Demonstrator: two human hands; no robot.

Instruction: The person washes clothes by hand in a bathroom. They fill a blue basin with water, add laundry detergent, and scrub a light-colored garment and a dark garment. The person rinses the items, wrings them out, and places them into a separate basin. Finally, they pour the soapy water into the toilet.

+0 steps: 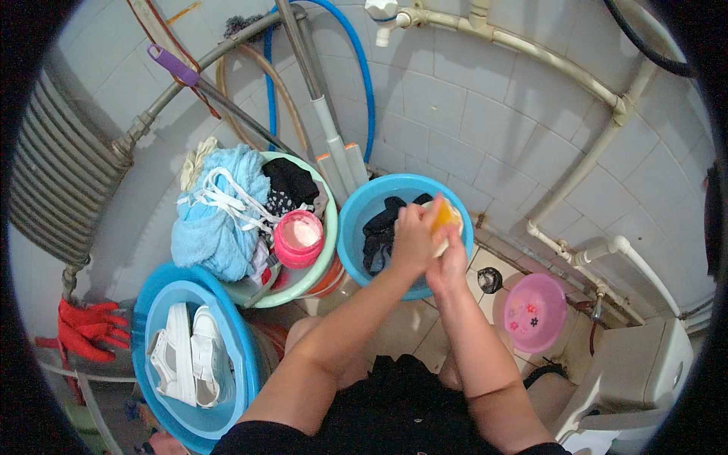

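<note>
Both my hands are close together above the right side of a blue basin (350, 241). My left hand (413, 241) is closed and slightly blurred, its fingers bent against a small yellow-orange piece (442, 215). Whatever it grips is hidden. From below, my right hand (449, 263) curls its fingers around a pale, rounded item (454, 218) bearing the yellow piece; its kind is not clear. Dark wet-looking cloth (377, 236) lies in the basin, left of my hands.
Left of the basin, a pale green tub (331, 227) holds clothes, a light blue towel (227, 220) and a pink jar (297, 239) with white contents. White shoes (206, 356) sit in stacked blue basins (144, 303). A pink basin (537, 311) and a toilet (644, 364) stand at right.
</note>
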